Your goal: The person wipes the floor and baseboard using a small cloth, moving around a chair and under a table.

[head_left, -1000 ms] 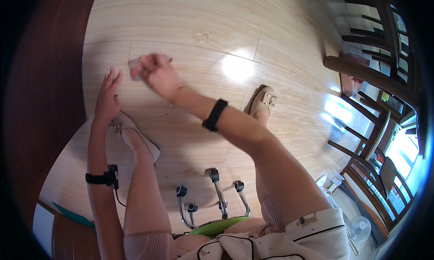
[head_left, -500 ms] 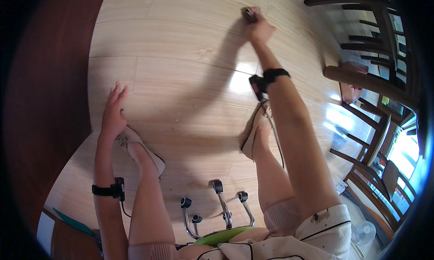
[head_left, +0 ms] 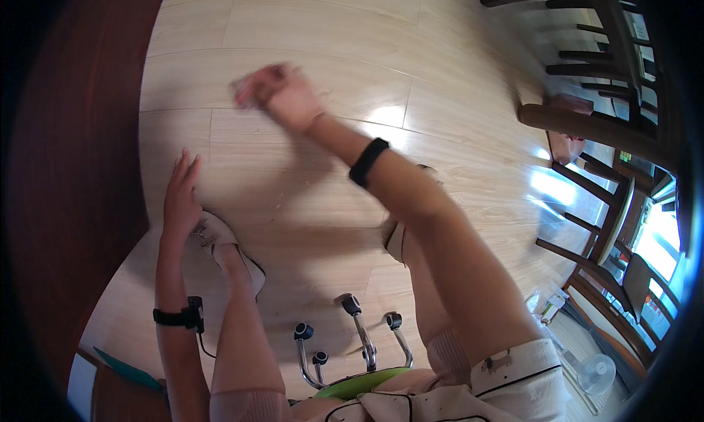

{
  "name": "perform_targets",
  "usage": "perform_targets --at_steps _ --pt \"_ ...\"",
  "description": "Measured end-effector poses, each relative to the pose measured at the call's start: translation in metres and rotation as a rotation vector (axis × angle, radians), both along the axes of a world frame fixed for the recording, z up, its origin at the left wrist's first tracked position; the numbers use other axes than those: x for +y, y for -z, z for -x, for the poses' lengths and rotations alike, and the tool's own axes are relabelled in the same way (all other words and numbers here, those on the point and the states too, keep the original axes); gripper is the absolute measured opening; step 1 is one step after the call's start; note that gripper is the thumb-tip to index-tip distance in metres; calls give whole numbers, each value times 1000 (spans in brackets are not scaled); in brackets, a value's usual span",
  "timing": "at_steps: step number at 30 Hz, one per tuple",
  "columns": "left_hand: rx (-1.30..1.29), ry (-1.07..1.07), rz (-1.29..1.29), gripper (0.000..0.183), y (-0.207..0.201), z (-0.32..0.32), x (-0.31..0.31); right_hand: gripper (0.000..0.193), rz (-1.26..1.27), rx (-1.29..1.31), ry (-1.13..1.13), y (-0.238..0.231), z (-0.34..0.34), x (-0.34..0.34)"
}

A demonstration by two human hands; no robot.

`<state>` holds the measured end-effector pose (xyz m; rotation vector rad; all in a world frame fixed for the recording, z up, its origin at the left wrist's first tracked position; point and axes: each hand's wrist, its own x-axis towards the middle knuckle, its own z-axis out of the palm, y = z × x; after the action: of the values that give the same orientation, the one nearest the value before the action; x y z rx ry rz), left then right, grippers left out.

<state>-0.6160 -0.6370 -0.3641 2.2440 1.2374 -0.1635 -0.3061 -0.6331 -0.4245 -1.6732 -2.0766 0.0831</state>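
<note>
The right hand (head_left: 282, 96), blurred in the upper middle of the frame, curls over something small and dark at its fingertips; what it is cannot be told. The left hand (head_left: 180, 198) hangs released, fingers straight, at centre left above a shoe (head_left: 220, 242). Chair casters (head_left: 352, 334) sit on the wood floor (head_left: 308, 26) at the bottom.

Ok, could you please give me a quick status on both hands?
Right hand blurred above floor, grip unclear. Left hand open, beside left shoe. Chair base below.
</note>
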Motion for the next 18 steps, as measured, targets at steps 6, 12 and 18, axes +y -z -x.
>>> perform_targets --at_steps 6,12,18 --pt "16 -6 -8 67 -10 16 7 26 17 -318 523 9 -175 5" --pt "-43 -64 7 62 -14 13 9 30 130 -16 892 6 -168 45" --pt "24 -88 11 67 -11 3 12 38 118 -13 287 18 -48 79"
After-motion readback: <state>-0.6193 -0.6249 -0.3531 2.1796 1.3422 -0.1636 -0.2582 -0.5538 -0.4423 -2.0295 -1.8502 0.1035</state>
